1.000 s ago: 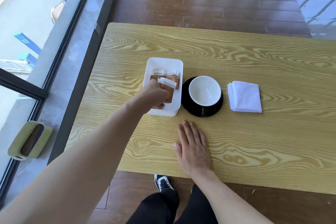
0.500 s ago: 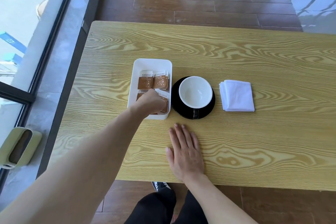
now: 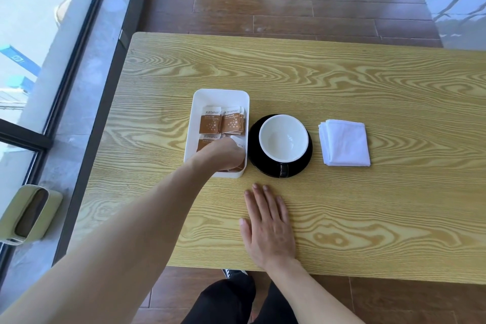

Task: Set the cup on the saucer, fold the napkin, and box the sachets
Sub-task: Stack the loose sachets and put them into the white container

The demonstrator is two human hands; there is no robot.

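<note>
A white box [image 3: 219, 96] stands left of centre on the wooden table and holds several brown sachets [image 3: 222, 121]. My left hand [image 3: 223, 154] reaches down into the box's near end, fingers closed on a sachet [image 3: 238, 142] whose white edge sticks out. Right of the box, a white cup [image 3: 283, 138] sits on a black saucer [image 3: 253, 137], its dark handle toward me. A folded white napkin [image 3: 344, 142] lies to the right of the saucer. My right hand [image 3: 268, 223] rests flat on the table near its front edge, palm down, fingers apart.
The wooden table [image 3: 342, 81] runs off the right side of the view. A glass wall and dark window frame [image 3: 79, 66] stand to the left, with a pale green bin [image 3: 29, 214] on the floor. My legs and a shoe [image 3: 231, 275] show below the front edge.
My left hand has lowered the sachet from above the box down into its near end. The right hand stays flat on the table; the camera has shifted slightly.
</note>
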